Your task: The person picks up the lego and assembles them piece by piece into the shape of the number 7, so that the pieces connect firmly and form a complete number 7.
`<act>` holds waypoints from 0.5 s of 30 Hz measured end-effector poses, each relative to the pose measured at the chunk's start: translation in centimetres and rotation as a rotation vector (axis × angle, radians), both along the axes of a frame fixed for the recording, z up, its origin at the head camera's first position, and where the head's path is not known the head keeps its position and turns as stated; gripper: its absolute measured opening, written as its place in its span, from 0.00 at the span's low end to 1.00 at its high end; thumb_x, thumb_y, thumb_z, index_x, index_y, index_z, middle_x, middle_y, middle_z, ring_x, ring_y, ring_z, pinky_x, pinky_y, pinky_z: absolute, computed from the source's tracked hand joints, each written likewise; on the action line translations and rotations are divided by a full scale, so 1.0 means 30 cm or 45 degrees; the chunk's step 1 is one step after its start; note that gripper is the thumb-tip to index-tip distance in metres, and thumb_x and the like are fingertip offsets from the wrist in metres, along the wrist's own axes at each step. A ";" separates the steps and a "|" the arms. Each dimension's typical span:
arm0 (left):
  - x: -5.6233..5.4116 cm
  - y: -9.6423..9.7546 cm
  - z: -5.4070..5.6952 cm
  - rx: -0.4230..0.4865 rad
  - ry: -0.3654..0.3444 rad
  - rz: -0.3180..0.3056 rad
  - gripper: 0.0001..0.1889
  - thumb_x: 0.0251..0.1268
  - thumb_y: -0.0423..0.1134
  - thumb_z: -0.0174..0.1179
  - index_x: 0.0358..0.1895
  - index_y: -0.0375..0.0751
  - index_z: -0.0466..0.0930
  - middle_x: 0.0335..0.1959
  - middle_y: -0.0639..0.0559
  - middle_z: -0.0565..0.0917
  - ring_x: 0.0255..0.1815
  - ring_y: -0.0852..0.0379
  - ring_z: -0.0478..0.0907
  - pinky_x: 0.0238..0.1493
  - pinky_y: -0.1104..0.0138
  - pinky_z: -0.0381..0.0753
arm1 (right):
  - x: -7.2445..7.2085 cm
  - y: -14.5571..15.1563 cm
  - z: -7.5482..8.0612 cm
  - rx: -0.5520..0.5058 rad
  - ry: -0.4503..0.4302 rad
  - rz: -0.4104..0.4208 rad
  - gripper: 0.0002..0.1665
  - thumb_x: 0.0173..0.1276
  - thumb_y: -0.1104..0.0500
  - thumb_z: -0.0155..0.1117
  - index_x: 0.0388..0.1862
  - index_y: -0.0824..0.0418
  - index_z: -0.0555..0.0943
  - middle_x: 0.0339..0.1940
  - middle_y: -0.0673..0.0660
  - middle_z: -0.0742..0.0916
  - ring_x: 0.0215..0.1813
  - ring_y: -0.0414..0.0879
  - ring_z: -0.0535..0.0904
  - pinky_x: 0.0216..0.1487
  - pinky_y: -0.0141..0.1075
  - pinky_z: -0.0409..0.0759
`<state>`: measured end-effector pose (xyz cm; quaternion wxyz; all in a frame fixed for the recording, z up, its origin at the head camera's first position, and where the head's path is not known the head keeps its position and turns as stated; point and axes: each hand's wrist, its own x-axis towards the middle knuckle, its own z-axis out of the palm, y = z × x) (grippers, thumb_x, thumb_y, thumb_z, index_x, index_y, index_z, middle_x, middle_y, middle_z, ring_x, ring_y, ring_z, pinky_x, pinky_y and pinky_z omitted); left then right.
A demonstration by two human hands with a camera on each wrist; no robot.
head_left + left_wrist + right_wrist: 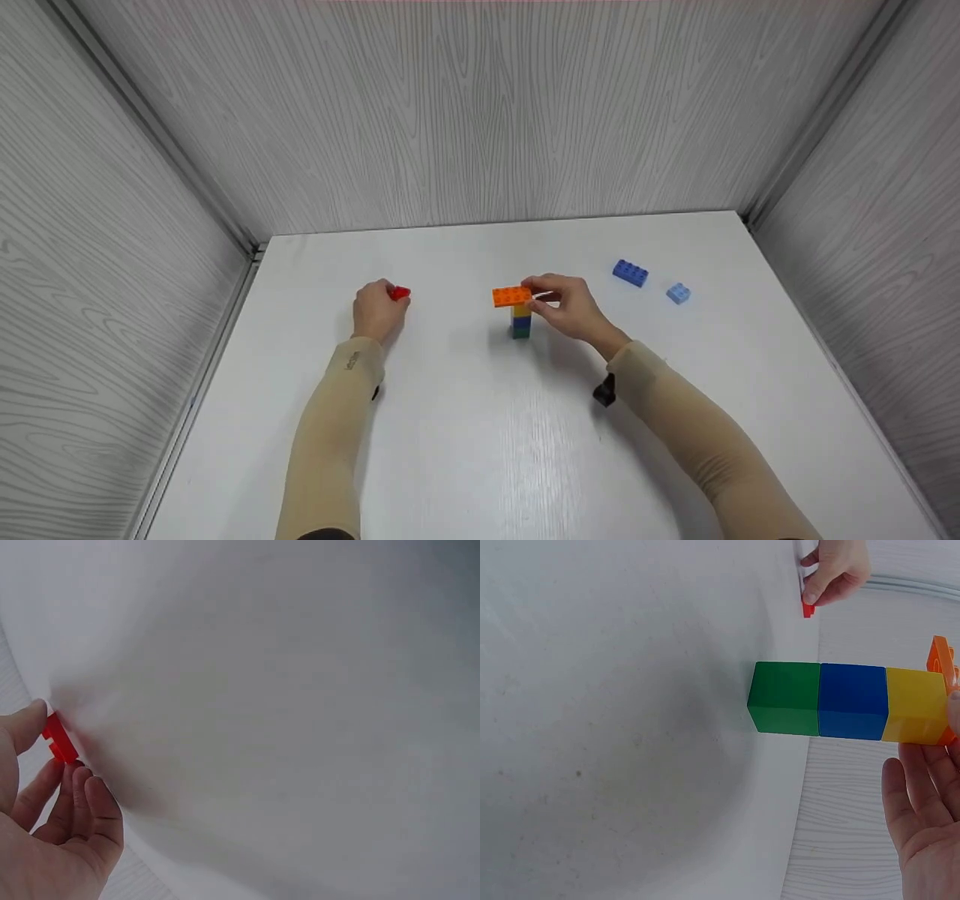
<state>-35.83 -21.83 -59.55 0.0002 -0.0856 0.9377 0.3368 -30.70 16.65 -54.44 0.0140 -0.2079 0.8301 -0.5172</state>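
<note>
A small tower stands in the middle of the white table: a green block [786,699] at the bottom, a blue block [853,701] above it, then a yellow block [913,705]. Across the top lies a flat orange studded brick [511,296], jutting out to the left. My right hand [571,306] pinches the orange brick at its right end between thumb and fingers. Over on the left, my left hand [377,309] pinches a small red brick [63,739] between thumb and fingers, low at the table surface.
A dark blue studded brick [631,273] lies behind and right of my right hand. Farther right is a smaller light blue brick [679,293]. Grey wood-grain panels [480,112] enclose the white table [465,450] at the back and both sides.
</note>
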 end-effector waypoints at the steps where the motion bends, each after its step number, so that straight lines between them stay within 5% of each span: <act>1: 0.000 0.002 0.002 -0.002 -0.005 0.004 0.19 0.82 0.41 0.66 0.66 0.32 0.84 0.63 0.36 0.88 0.67 0.38 0.86 0.74 0.48 0.86 | 0.000 0.000 0.000 0.002 0.000 0.000 0.21 0.80 0.62 0.74 0.69 0.62 0.89 0.66 0.62 0.92 0.65 0.58 0.90 0.71 0.52 0.90; 15: 0.024 -0.001 0.021 0.076 -0.074 0.026 0.22 0.80 0.43 0.64 0.68 0.34 0.84 0.66 0.37 0.87 0.70 0.39 0.84 0.77 0.47 0.84 | 0.000 -0.001 0.002 0.034 -0.019 -0.013 0.22 0.81 0.60 0.73 0.70 0.61 0.88 0.67 0.61 0.92 0.66 0.58 0.90 0.73 0.55 0.89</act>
